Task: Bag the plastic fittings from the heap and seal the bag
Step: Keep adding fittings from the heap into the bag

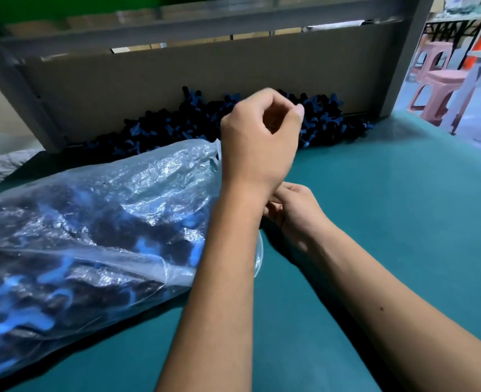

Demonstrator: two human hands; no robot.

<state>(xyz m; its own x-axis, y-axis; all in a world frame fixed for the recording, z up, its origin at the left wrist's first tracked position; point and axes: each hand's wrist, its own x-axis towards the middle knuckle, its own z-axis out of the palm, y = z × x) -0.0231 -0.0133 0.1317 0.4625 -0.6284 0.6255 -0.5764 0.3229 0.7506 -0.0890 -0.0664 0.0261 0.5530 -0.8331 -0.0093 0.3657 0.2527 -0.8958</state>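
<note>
A clear plastic bag (126, 199) full of blue and black plastic fittings lies on its side at the left of the green table (389, 222). Its mouth end points right, towards my hands. My left hand (259, 140) is raised over that end with curled fingers, and a strip of the bag's plastic runs up to it. Lower down, my right hand (293, 213) curls round the bag's neck, partly hidden behind my left wrist. The heap of fittings (177, 123) lies at the table's back against a cardboard wall.
The cardboard wall (205, 72) and a grey metal frame (403, 66) close off the table's back. Pink plastic stools (437, 80) stand on the floor beyond the right edge. Grey cloth (2, 165) lies at the far left.
</note>
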